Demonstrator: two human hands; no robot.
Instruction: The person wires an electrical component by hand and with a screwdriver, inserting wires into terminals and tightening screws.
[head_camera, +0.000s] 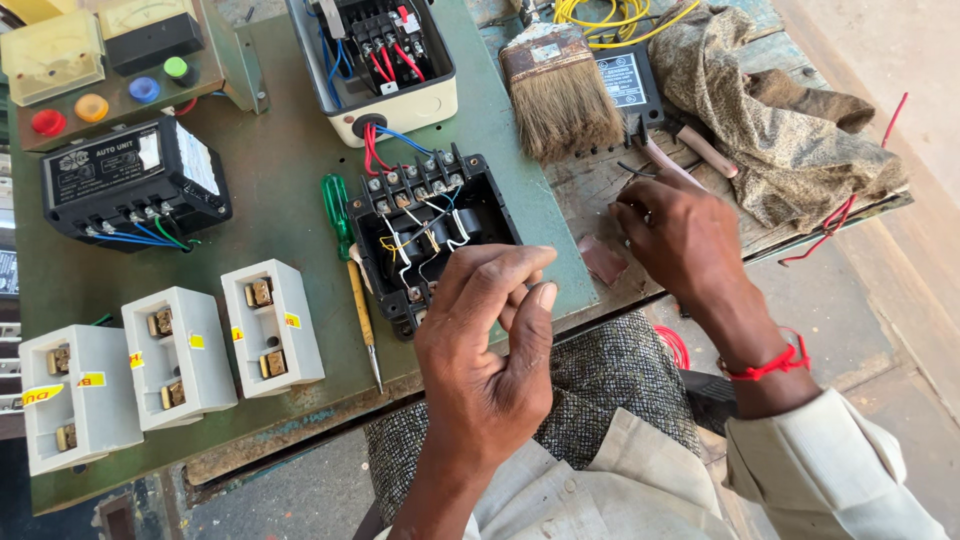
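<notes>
Two bare hands, pale sleeves and a red wrist thread

The left hand (490, 360) rises from the bottom centre of the frame, its forearm bare up to a cream-coloured cloth sleeve (590, 490) that lies in soft folds along the lower edge. The right hand (680, 240) sits right of centre; around its wrist runs a thin red thread band (770, 365), knotted with a short loose end. Below that, in the lower right corner, an off-white cloth cuff (830, 470) hangs wide and creased. A grey speckled woven garment (610, 375) covers the lap between both arms.
</notes>
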